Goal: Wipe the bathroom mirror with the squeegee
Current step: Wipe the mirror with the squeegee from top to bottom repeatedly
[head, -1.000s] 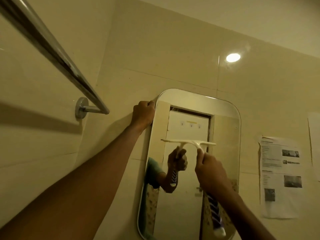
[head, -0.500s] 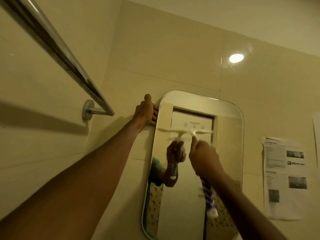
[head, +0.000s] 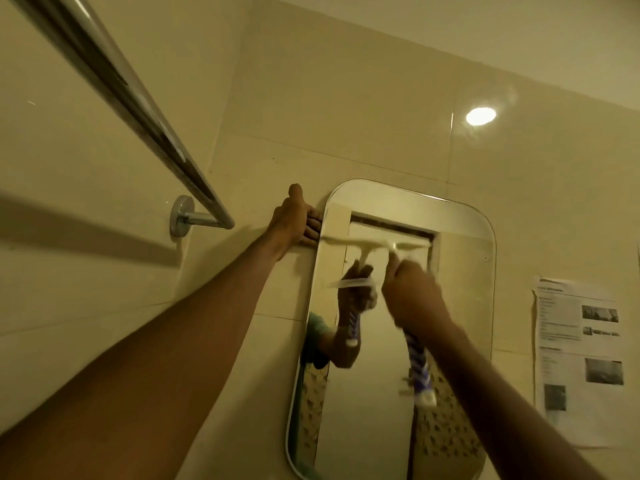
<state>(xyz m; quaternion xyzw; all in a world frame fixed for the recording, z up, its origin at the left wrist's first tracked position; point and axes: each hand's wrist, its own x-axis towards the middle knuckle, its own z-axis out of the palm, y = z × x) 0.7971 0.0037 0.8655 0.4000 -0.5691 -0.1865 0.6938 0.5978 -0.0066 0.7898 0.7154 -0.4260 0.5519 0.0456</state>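
Note:
A tall mirror (head: pixel 460 306) with rounded corners hangs on the tiled wall. My right hand (head: pixel 412 296) grips the handle of a white squeegee (head: pixel 377 243), whose blade lies flat across the upper part of the glass. Below my fist the handle's blue-and-white striped end (head: pixel 420 372) sticks out. My left hand (head: pixel 292 220) is pressed against the mirror's upper left edge, fingers wrapped around it. The glass reflects the hand and squeegee.
A chrome towel rail (head: pixel 138 109) runs across the upper left, fixed to the wall by a round bracket (head: pixel 181 216). A printed paper sheet (head: pixel 581 362) is stuck to the tiles right of the mirror. A light's reflection (head: pixel 480 116) glares above.
My right hand has pushed the squeegee upward along the glass, from mid-height to near the top. The left hand shifted from a fist to fingers wrapped on the mirror's edge.

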